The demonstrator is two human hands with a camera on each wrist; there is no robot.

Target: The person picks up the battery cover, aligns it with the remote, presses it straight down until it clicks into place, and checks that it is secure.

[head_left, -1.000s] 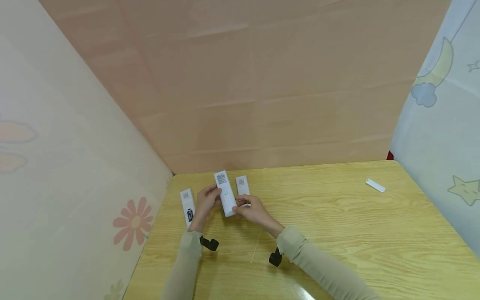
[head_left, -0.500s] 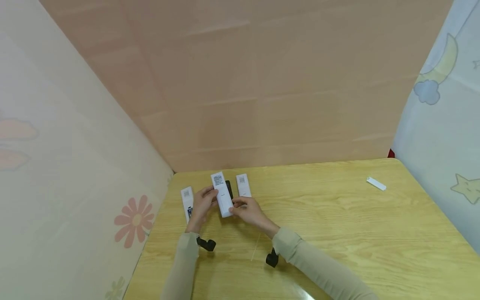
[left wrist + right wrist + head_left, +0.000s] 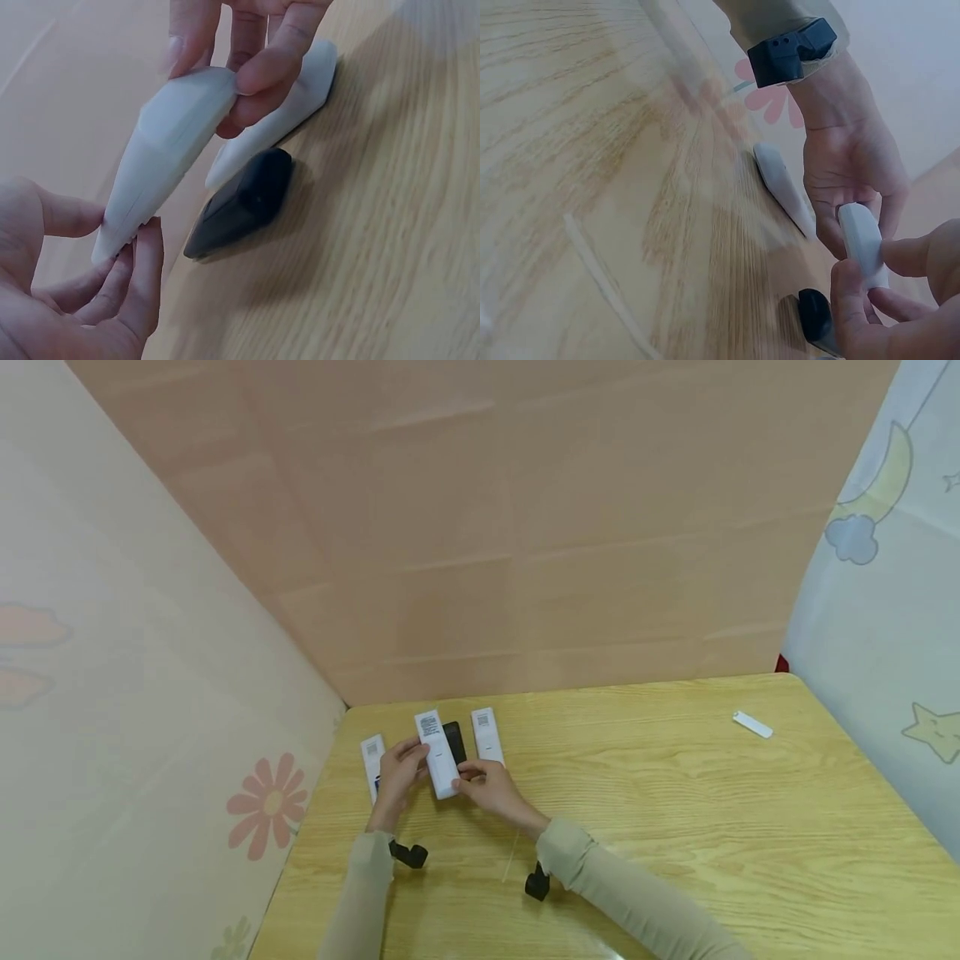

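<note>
Well, 2 bare hands share 1 slim white plastic remote control, held up off the table, its printed label at the far end facing the person. From here, the left hand pinches it along its left edge, thumb opposite fingers, while the right hand pinches it by the other edge, closer to the near end. Just behind it, partly covered, a black plastic remote control lies on the yellowish wood-grain table. Either side rest 2 more white plastic remote controls: the left-hand one, half hidden by the left hand, and the right-hand one, its near end behind the right hand. Well apart, towards the table's far right, lies a narrow flat white strip, and near the right wrist a thin pale strand
</note>
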